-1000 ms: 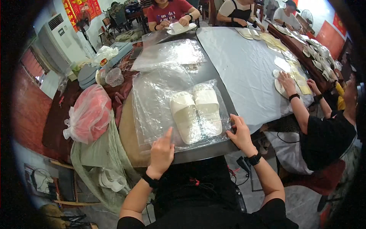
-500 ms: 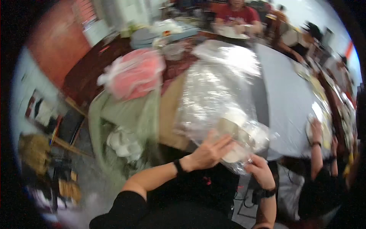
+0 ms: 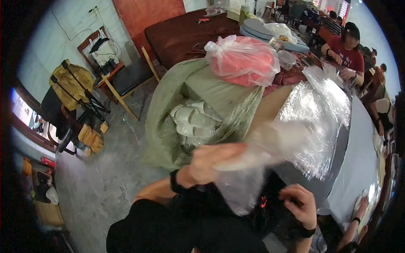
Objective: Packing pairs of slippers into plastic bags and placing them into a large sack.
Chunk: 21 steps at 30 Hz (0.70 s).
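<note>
My left hand is closed on a clear plastic bag with whitish pieces in it, smeared by motion, so their kind cannot be made out. The bag hangs over my lap and stretches right toward the table. My right hand holds nothing; its fingers are loosely bent with a gap to the thumb. Beyond my left hand, a large green woven sack gapes, and white slipper-like pieces in clear wrapping lie in it. A pile of shiny clear plastic bags lies on the table ahead of my right hand.
A pink-filled translucent bag sits beyond the sack. The grey tabletop runs along the right, with another person's hand over it. A person in a red shirt works at the far side. A black chair stands left.
My view has turned left toward the sack. The bag has left the plastic pile and moved left in my left hand. My right hand has let go of it.
</note>
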### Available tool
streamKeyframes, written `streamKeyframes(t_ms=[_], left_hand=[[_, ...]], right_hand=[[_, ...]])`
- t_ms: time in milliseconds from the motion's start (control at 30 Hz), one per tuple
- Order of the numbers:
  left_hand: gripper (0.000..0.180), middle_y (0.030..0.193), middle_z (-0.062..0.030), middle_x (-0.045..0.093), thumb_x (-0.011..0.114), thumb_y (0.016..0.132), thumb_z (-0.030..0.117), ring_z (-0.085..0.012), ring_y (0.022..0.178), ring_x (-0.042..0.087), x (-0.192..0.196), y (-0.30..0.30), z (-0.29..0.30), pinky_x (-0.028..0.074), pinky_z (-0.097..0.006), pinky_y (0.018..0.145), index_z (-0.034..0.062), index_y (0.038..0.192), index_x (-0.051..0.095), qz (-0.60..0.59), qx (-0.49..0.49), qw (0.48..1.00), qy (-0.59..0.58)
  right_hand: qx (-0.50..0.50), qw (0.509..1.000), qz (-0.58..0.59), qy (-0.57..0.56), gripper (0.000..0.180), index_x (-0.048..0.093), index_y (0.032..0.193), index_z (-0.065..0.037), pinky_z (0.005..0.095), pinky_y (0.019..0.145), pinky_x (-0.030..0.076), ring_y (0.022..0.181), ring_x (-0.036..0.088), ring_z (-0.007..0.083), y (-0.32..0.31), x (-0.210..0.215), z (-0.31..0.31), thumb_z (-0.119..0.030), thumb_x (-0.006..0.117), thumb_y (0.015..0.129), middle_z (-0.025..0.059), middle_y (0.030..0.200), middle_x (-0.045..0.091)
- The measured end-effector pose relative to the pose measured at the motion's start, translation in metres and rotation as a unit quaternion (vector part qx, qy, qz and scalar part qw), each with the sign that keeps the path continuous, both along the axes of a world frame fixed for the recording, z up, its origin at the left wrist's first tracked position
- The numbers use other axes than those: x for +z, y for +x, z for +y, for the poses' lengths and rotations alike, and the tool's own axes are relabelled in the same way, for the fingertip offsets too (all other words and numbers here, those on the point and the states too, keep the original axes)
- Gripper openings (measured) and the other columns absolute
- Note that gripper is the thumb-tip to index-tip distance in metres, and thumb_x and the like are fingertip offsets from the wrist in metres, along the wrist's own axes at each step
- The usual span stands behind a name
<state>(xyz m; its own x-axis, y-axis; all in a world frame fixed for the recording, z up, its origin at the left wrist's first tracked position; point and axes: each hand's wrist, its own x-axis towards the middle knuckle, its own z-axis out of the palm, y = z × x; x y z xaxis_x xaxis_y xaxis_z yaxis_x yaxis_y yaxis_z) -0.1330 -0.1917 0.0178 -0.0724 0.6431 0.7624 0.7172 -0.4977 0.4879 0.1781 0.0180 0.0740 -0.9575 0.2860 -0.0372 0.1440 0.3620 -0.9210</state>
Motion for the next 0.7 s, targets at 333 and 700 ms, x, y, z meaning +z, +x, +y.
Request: streamKeyframes(t_ms=[333, 700], left_hand=[[0.044, 0.110, -0.0204, 0.074, 0.063, 0.081, -0.006, -0.0353, 0.098, 0.074, -0.025, -0.086, -0.099, 0.059, -0.040, 0.085, 0.0005, 0.124, 0.067, -0.008, 0.463, 0.885, -0.059], [0.049, 0.126, -0.0125, 0.070, 0.063, 0.072, -0.008, -0.0314, 0.109, 0.071, -0.121, -0.094, -0.077, 0.060, -0.038, 0.090, 0.0087, 0.118, 0.070, 0.163, 0.240, 0.934, -0.209]], right_hand=[[0.267, 0.871, 0.107, 0.398, 0.058, 0.050, 0.143, 0.000, 0.0458, 0.117, 0.035, 0.143, 0.043, 0.0294, -0.218, -0.122, -0.053, -0.013, 0.068, 0.089, 0.0171, 0.154, 0.044], [0.351, 0.752, 0.031, 0.557, 0.009, 0.072, 0.067, -0.018, 0.0348, 0.085, 0.042, 0.087, 0.063, 0.0183, -0.205, -0.114, -0.079, -0.021, 0.066, 0.074, 0.0010, 0.077, 0.066]])
